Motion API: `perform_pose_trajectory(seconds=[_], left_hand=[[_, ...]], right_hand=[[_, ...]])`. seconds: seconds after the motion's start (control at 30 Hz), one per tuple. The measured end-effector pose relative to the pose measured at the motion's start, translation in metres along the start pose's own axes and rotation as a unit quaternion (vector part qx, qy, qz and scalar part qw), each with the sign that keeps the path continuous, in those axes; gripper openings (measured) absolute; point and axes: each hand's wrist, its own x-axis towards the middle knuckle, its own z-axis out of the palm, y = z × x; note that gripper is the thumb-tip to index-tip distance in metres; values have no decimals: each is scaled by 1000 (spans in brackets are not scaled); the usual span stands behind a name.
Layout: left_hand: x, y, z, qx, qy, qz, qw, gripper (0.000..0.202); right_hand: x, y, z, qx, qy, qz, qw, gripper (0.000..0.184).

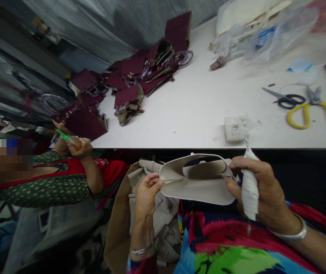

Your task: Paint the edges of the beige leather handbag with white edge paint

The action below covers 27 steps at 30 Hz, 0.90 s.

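A pale grey-beige handbag [200, 186] is held with its opening facing me, just in front of the table edge. My left hand [147, 190] pinches its left edge between thumb and fingers. At the bag's right end, the thumb and forefinger of my right hand [260, 190] close on its edge. That same hand also grips a slim tool wrapped in white material [250, 186], with a thin metal tip at each end. Its upper tip lies close to a whitish block [234, 129] on the table. The bag's underside is hidden.
A cardboard box [117, 224] of similar pale bags stands left of my lap. Maroon bags [134, 68] are piled at the table's back left. Black scissors [287, 99] and yellow-handled shears [314, 110] lie right. A co-worker [66, 171] on the left handles a maroon bag.
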Motion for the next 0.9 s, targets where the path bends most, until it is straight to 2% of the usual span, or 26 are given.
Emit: perform_pose_trajectory(seconds=[0.13, 0.3, 0.63, 0.73, 0.83, 0.9], left_hand=[[-3, -4, 2, 25, -3, 36, 999, 42], [-11, -9, 13, 74, 32, 120, 990, 35], [-29, -13, 39, 59, 92, 175, 979, 23], [-29, -10, 35, 43, 73, 161, 983, 23], [-31, 4, 24, 40, 50, 170, 983, 23], [-39, 20, 16, 57, 88, 214, 971, 23]], right_hand=[[-2, 0, -1, 2, 3, 2, 1000, 44], [0, -2, -1, -10, 0, -10, 1000, 43], [-3, 3, -1, -14, -8, 2, 1000, 42], [-2, -1, -3, -12, 1, 8, 1000, 43], [6, -9, -8, 6, 33, 14, 999, 45], [15, -14, -12, 38, 47, 32, 998, 46]])
